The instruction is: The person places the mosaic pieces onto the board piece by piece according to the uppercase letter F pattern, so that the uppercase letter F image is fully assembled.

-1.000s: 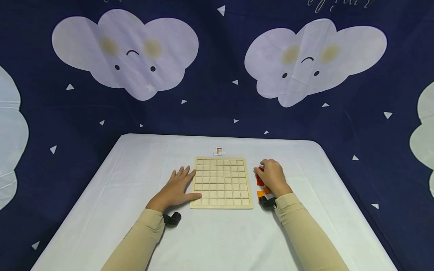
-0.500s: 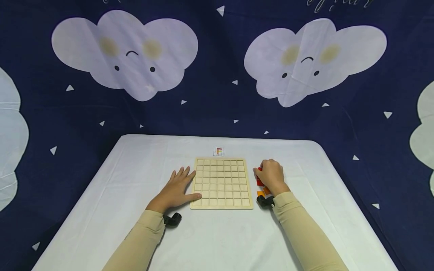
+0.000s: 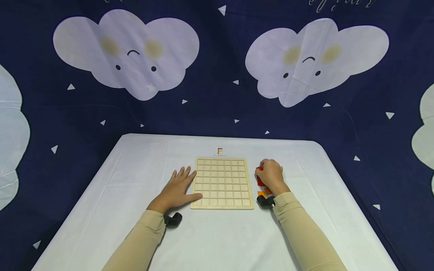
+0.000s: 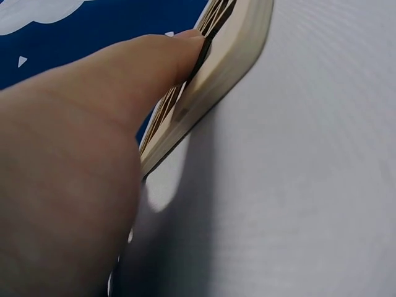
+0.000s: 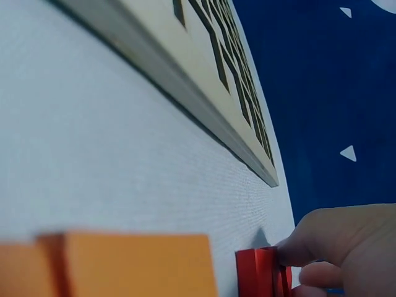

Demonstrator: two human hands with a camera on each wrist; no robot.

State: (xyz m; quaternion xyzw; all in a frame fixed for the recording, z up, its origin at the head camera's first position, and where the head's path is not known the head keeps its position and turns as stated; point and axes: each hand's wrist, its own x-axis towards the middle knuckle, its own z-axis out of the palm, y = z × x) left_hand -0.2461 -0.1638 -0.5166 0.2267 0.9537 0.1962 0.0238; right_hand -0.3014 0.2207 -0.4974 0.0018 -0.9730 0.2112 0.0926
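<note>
A square wooden grid board (image 3: 222, 180) lies on the white table. My left hand (image 3: 174, 192) rests on its left edge with fingers spread and the thumb on the frame; the left wrist view shows the thumb (image 4: 148, 62) against the board's rim. To the right of the board, my right hand (image 3: 272, 176) is over a small group of red blocks (image 3: 260, 181). In the right wrist view its thumb and fingers pinch a red block (image 5: 253, 272) beside another red one. The hand partly hides the group.
Orange blocks (image 3: 261, 194) lie nearer the right wrist, partly under the wrist camera (image 3: 265, 201). A small card (image 3: 219, 151) with a coloured grid pattern lies behind the board. A dark blue cloth with clouds (image 3: 217, 109) hangs behind the table (image 3: 217, 237).
My right hand shifts only slightly over the red blocks, its wrist moving a little to the left. The left hand stays on the board's edge.
</note>
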